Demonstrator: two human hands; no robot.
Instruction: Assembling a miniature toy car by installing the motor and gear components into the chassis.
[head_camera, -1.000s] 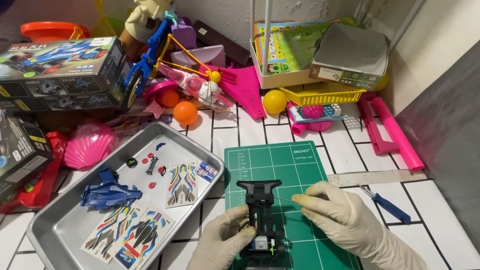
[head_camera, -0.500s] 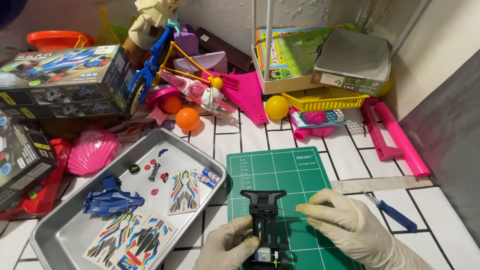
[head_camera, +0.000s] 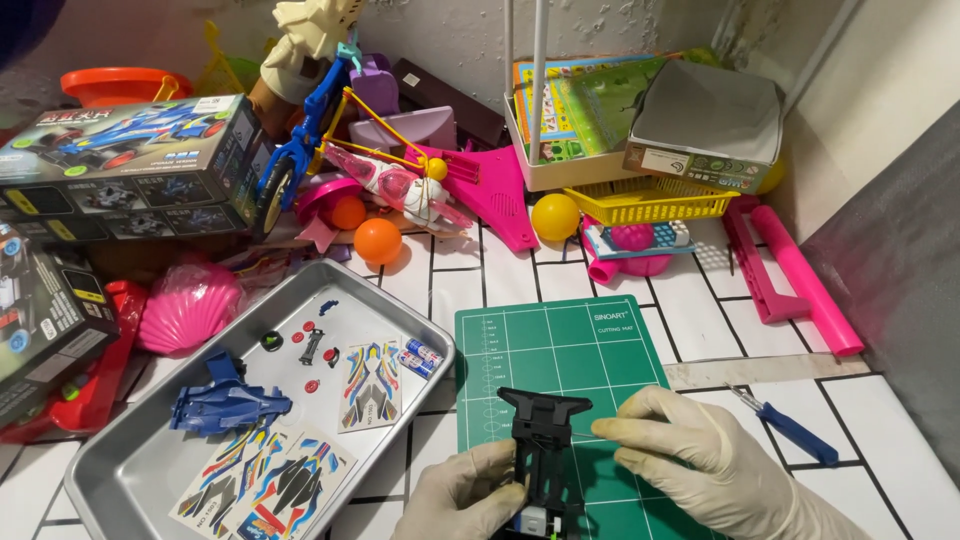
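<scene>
Since a second ago, your hands have drawn the black toy car chassis (head_camera: 545, 450) toward you, so it now sits low on the green cutting mat (head_camera: 570, 350), at the mat's near edge. Both hands wear pale gloves. Your left hand (head_camera: 462, 497) curls around the chassis from its left side, fingers closed against the black frame near its rear, where a small pale motor part shows. Your right hand (head_camera: 690, 460) comes in from the right of the mat with its fingertips pressed on the chassis's right side; thumb and forefinger are nearly together, pinching the edge. So the chassis lies between the two hands, held on both sides, with its wide front bumper pointing away from you across the mat.

Left of the mat, touching its edge, a metal tray (head_camera: 120, 480) holds a blue car body shell (head_camera: 225, 405), sticker sheets (head_camera: 370, 385), and small loose parts. Right of the mat, a blue-handled screwdriver (head_camera: 790, 430) rests on the white tiled surface. Beyond the mat's far edge lies a heap of bright plastic toys, among them an orange ball (head_camera: 378, 240).
</scene>
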